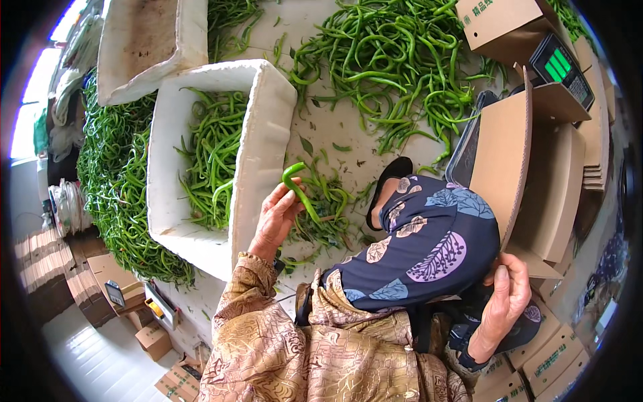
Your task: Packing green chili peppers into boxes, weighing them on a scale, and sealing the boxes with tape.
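Observation:
Pinched between the thumb and fingers of my left hand (276, 216) is one long, curved green chili pepper (303, 194). That hand is just right of a white foam box (268, 127), which lies tilted with green peppers (214, 161) inside. Beneath the held pepper, more peppers and leaf scraps (321, 228) lie on the floor. My right hand (506, 295) is beside my bent knee, near the lower edge of an open cardboard box (499, 161). Its fingers are loosely bent and apart, with nothing seen in them.
A large heap of green peppers (395, 60) spreads over the floor ahead. Another pile (114, 194) rises left of the foam box, below a second foam box (187, 33). At right stand a scale display (561, 69) and another carton (502, 27). Flattened cardboard (70, 275) is stacked far left.

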